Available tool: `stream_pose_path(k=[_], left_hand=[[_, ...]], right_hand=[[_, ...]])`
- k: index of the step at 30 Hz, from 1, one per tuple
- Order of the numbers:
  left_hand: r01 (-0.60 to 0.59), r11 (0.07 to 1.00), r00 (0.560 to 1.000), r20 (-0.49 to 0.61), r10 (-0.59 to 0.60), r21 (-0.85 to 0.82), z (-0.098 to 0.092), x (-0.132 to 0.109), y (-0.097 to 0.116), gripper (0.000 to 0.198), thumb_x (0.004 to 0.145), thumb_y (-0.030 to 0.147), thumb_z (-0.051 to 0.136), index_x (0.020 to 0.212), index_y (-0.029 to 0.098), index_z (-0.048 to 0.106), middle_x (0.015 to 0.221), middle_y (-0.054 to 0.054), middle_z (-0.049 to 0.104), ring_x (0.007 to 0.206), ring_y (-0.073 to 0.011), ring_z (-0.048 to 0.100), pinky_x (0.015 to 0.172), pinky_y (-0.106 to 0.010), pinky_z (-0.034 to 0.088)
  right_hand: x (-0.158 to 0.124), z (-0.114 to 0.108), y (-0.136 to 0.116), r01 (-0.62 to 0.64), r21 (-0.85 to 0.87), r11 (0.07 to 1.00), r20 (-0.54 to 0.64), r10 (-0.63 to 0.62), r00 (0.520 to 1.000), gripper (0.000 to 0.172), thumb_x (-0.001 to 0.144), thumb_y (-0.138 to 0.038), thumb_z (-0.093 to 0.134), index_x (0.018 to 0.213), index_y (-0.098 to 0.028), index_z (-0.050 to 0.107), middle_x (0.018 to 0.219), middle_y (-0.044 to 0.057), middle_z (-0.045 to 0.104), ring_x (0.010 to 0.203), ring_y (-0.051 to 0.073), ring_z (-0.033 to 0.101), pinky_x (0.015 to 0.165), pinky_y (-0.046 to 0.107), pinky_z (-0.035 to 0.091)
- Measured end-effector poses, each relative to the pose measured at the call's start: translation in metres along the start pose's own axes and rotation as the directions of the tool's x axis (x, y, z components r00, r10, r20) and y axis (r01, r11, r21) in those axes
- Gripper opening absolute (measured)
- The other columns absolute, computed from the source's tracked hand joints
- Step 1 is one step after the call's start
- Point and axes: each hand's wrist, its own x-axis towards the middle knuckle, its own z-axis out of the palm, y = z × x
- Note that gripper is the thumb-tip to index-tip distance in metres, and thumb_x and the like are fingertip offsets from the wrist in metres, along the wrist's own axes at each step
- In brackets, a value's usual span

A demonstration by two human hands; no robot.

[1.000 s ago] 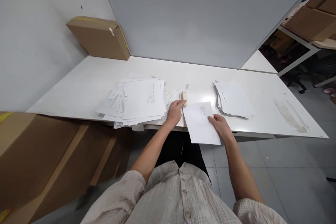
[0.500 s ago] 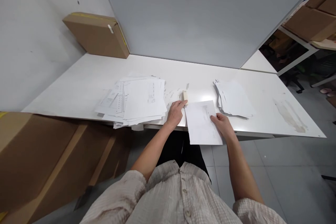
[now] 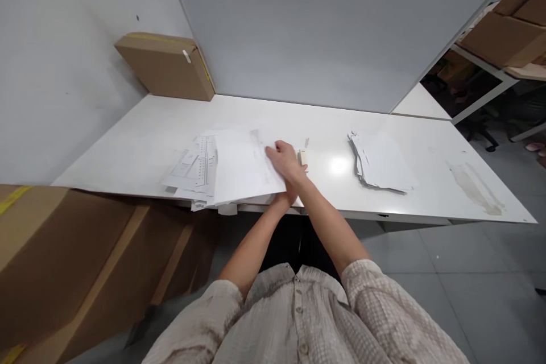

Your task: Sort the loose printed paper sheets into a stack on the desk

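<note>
My right hand crosses over my left and grips the right edge of a white sheet, which lies over the left paper pile. Beneath my right wrist is my left hand, mostly covered; a fingertip of it shows beside a small cream-coloured object on the table. Whether my left hand grips that object is hidden. A second stack of papers lies to the right.
The white table meets a grey panel at the back. A cardboard box stands at the back left corner. Large cartons sit below the table's left front edge.
My right hand has moved left across my left hand, carrying the sheet from the table's front middle to the left pile. My left hand stays near the cream-coloured object.
</note>
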Motion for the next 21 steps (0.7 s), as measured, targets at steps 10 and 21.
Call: stream_pose_path(k=[10,21], left_hand=[[-0.173,0.968,0.978,-0.082,0.190,0.181,0.007,0.005,-0.003,0.053,0.079,-0.001,0.035,0.123,0.020,0.056,0.112,-0.011,0.059,0.108,-0.0241,0.049,0.095,-0.041,0.041],[-0.215,0.931,0.962,-0.101,0.255,0.295,0.008,0.004,-0.007,0.056,0.080,-0.002,0.031,0.126,0.020,0.054,0.110,-0.010,0.057,0.104,-0.0215,0.047,0.093,-0.035,0.044]], right_hand=[[0.015,-0.089,0.056,-0.073,-0.395,0.916,-0.191,-0.004,0.982,0.034,0.088,-0.043,0.039,0.099,-0.017,0.059,0.101,0.012,0.059,0.096,0.024,0.052,0.087,0.039,0.039],[-0.015,-0.202,0.175,-0.502,-0.595,0.628,-0.477,0.227,0.849,0.058,0.080,-0.048,0.049,0.127,-0.012,0.048,0.116,0.018,0.058,0.117,0.031,0.042,0.092,0.043,0.033]])
